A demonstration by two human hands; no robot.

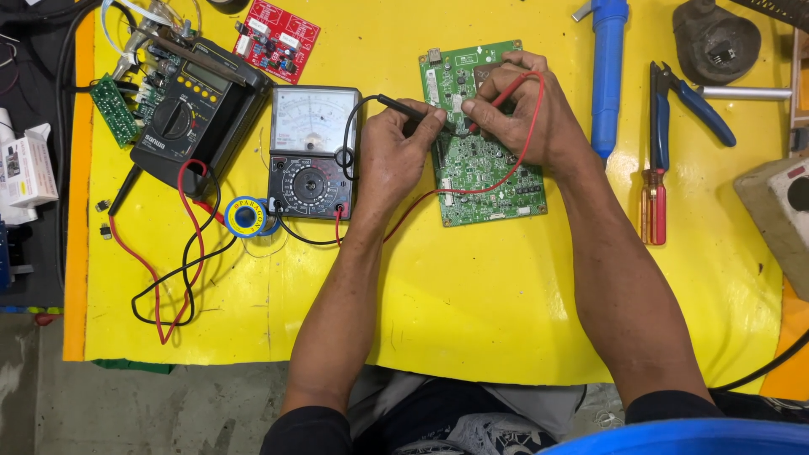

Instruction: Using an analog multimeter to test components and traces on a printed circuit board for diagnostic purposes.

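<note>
Circuit board (484, 168) under both hands; left hand (392, 156) pinching black probe (404, 107), right hand (527, 114) pinching red probe (504, 94).

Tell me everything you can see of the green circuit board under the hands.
The green circuit board lies flat on the yellow mat, upright rectangle, dense with small components and white connectors. The left hand presses a black probe and the right hand a red probe onto its upper middle, covering part of it.

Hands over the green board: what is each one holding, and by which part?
Left hand grips the black probe around its shaft, near the tip. Right hand pinches the red probe low on its shaft, tip down on the green circuit board.
</note>
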